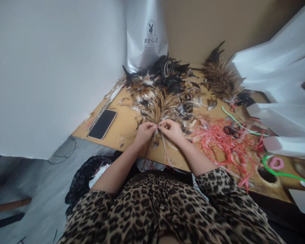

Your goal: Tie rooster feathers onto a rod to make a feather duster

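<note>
My left hand (145, 131) and my right hand (170, 129) meet at the near edge of a wooden table (124, 123), both pinched on the stem end of a fan of brown and tan feathers (160, 109). A thin red strand (157, 126) shows between the fingertips. A thin stick (147, 153) and some pale strips hang down from the bundle over the table edge. The fingers of both hands are curled closed.
Loose dark and brown feathers (167, 76) cover the table's far side, with another feather pile (222, 81) at the right. A black phone (103, 124) lies at left. Red strips (223, 142), green cord (237, 122), a pink ring (276, 163), a silver bag (146, 34), white bags (282, 84).
</note>
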The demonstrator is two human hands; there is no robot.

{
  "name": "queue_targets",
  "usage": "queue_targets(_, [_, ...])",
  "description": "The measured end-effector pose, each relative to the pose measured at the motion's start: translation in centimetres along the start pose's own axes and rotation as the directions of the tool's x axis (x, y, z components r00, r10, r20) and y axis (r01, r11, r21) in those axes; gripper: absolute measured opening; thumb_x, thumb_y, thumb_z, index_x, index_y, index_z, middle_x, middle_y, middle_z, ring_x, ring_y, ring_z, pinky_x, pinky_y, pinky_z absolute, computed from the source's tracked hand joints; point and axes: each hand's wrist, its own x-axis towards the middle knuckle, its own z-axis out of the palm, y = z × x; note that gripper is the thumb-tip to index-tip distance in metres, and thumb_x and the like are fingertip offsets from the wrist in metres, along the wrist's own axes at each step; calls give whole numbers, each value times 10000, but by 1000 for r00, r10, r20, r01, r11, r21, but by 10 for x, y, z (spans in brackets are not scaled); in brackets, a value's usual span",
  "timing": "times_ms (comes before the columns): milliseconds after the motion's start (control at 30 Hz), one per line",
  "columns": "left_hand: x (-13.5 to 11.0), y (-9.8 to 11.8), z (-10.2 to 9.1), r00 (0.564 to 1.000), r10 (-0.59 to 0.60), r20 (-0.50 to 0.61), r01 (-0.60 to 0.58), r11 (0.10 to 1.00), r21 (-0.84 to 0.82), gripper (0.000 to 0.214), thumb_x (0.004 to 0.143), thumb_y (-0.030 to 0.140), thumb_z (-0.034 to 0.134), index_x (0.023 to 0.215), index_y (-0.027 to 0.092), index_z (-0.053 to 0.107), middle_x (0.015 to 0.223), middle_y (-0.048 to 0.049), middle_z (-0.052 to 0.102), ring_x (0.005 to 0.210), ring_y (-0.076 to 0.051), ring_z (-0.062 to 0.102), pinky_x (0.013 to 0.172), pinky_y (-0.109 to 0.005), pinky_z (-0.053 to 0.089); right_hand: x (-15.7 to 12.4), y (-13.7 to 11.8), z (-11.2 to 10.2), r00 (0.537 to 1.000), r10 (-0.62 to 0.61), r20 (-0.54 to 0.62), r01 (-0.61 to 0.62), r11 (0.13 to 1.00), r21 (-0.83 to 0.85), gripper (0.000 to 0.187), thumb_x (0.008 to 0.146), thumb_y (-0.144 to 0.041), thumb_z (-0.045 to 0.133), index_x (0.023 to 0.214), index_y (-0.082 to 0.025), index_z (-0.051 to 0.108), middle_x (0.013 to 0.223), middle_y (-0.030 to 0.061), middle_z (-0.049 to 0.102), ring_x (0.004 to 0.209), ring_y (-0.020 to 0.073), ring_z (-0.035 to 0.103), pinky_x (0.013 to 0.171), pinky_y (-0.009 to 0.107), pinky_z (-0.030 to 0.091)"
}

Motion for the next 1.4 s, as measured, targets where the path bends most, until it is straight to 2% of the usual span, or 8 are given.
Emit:
queue_targets(133, [-4, 5, 0, 999, -10, 32, 11, 1000, -30, 247, 608, 345, 726, 690, 134, 627, 561, 15, 589, 497, -67, 473, 507, -203, 379, -3, -3, 1, 994, -8, 107, 10, 1000, -19, 215, 716, -281, 616, 883, -148, 641, 598, -35, 543, 503, 72, 433, 508, 198, 353])
queue_targets(267, [-6, 5, -1, 999, 4, 51, -3, 1000, -22, 301, 641, 407, 712, 727, 129, 634, 584, 7, 593, 529, -79, 512, 560, -226, 425, -3, -3, 3, 995, -8, 96, 7, 1000, 11, 155, 718, -295, 621, 788, -157, 632, 607, -24, 554, 542, 83, 465, 532, 205, 364])
queue_targets(467, [-8, -3, -1, 991, 120, 60, -125, 989, 83, 287, 645, 319, 720, 847, 141, 621, 723, -24, 638, 621, -105, 573, 634, -253, 468, 3, -2, 0, 967, 224, 119, -252, 905, 342, 367, 600, -460, 742, 755, -150, 623, 591, -14, 604, 478, 72, 486, 469, 194, 357])
queue_targets(600, [-10, -6, 4, 955, 294, 48, -293, 897, 332, 199, 691, 218, 665, 875, 146, 637, 772, -26, 618, 625, -91, 533, 620, -229, 444, 4, -3, -4, 950, 272, 153, -312, 849, 427, 365, 632, -470, 729, 792, -146, 678, 621, -5, 626, 469, 56, 497, 440, 173, 340])
queue_targets(767, [-7, -9, 5, 914, 400, 67, -381, 791, 479, 166, 718, 119, 595, 873, 160, 635, 787, -13, 578, 595, -78, 482, 614, -219, 421, 5, -3, -9, 943, 306, 131, -330, 810, 485, 331, 639, -448, 731, 773, -147, 699, 600, -7, 613, 459, 47, 457, 423, 172, 315])
queue_targets(1067, [-9, -8, 4, 882, 459, 107, -439, 717, 542, 207, 730, 96, 577, 908, 174, 647, 771, -2, 546, 589, -85, 473, 627, -226, 419, 9, -13, -22, 931, 318, 177, -355, 682, 640, 341, 586, -455, 765, 728, -167, 654, 643, 0, 618, 525, 76, 514, 470, 192, 379])
queue_targets(1300, [-11, 5, 5, 825, 513, 235, -505, 484, 715, 172, 765, 271, 649, 924, 209, 665, 793, -26, 565, 718, -141, 537, 655, -254, 409, 8, -17, -37, 953, 260, 152, -296, 710, 639, 361, 602, -437, 758, 855, -196, 667, 593, -36, 548, 459, 59, 408, 423, 198, 304])
queue_targets(1400, [-10, 4, 5, 839, 492, 230, -489, 500, 714, 105, 787, 262, 621, 856, 202, 672, 754, -28, 572, 674, -137, 526, 637, -258, 403, 6, -16, -45, 959, 235, 160, -282, 701, 655, 345, 589, -392, 767, 867, -207, 678, 636, -23, 597, 507, 76, 485, 474, 210, 379])
